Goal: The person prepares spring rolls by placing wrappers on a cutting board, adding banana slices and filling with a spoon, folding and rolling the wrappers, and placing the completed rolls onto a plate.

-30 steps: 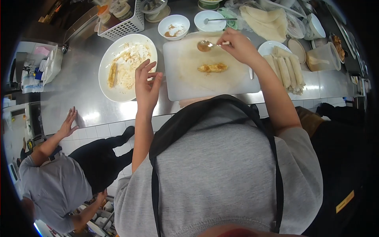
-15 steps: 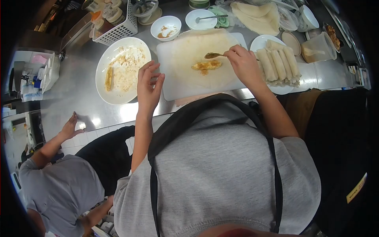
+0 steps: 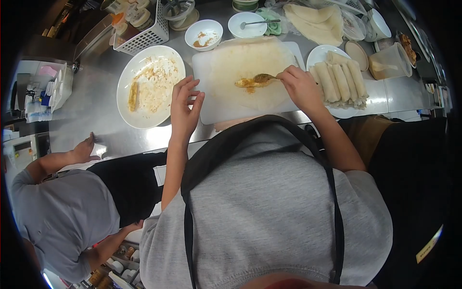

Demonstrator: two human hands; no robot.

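My right hand (image 3: 301,86) is closed on the handle of a spoon (image 3: 263,78), whose brown-coated bowl sits over a yellow piece of filling (image 3: 245,83) that looks like banana. Brown crumbs lie just below that piece. Under it spreads a thin pale wrapper (image 3: 231,60) on a white cutting board (image 3: 211,111). My left hand (image 3: 184,105) is raised with its fingers apart, holding nothing, between the board's left edge and a large white plate (image 3: 124,72). One yellow strip (image 3: 133,96) and brown residue are on that plate.
Rolled wrappers (image 3: 340,79) are stacked on a plate at right. Behind the board stand a bowl with brown powder (image 3: 203,34), a bowl with a spoon (image 3: 240,30) and folded wrappers (image 3: 315,21). A white basket (image 3: 144,41) holds bottles. A co-worker's hand (image 3: 84,148) is near the counter's left edge.
The spoon in my right hand has moved down and slightly right, onto the yellow filling. My left hand has barely moved. The co-worker at left has shifted position.
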